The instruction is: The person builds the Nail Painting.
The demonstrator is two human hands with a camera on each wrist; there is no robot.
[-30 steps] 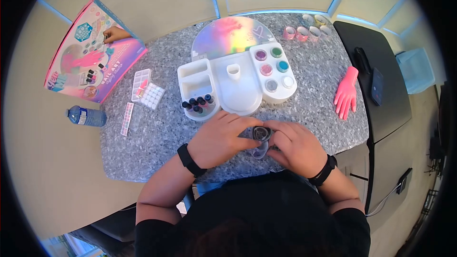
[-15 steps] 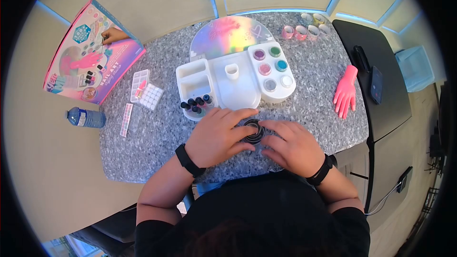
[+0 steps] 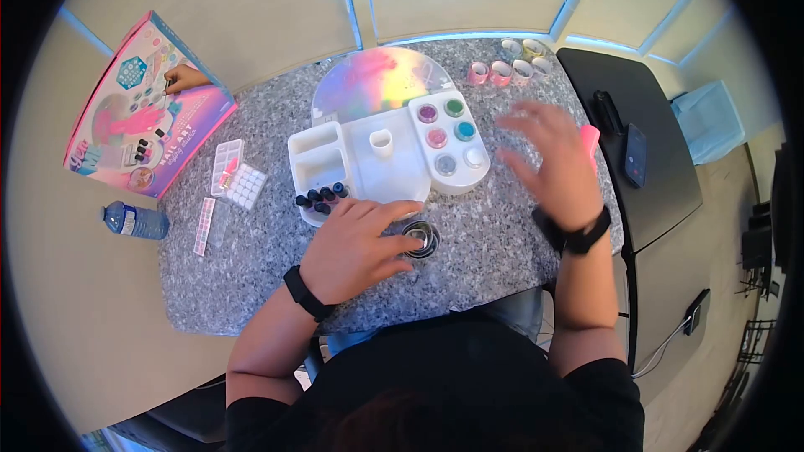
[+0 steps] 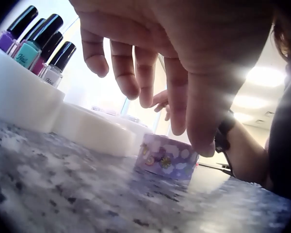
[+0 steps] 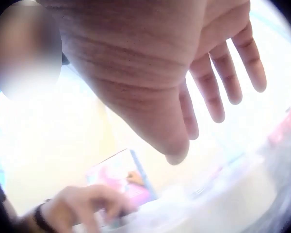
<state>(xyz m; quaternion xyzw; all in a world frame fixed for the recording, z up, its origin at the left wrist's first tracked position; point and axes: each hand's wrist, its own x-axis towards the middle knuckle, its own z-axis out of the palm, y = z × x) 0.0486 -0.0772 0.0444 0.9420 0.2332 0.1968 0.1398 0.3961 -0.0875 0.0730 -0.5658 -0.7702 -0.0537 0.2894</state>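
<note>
So, the purple patterned tape roll [image 4: 166,159] sits on the speckled tabletop [image 3: 494,255], just below centre in the head view, and the left hand [image 3: 347,253] is right over it, fingers loose and apart; contact, I can't tell! Right of centre, the right hand [image 3: 553,167] hangs raised, fingers spread. The white tray [image 3: 398,180] holds mid-frame, a colourful box [image 3: 146,109] upper left.
</note>
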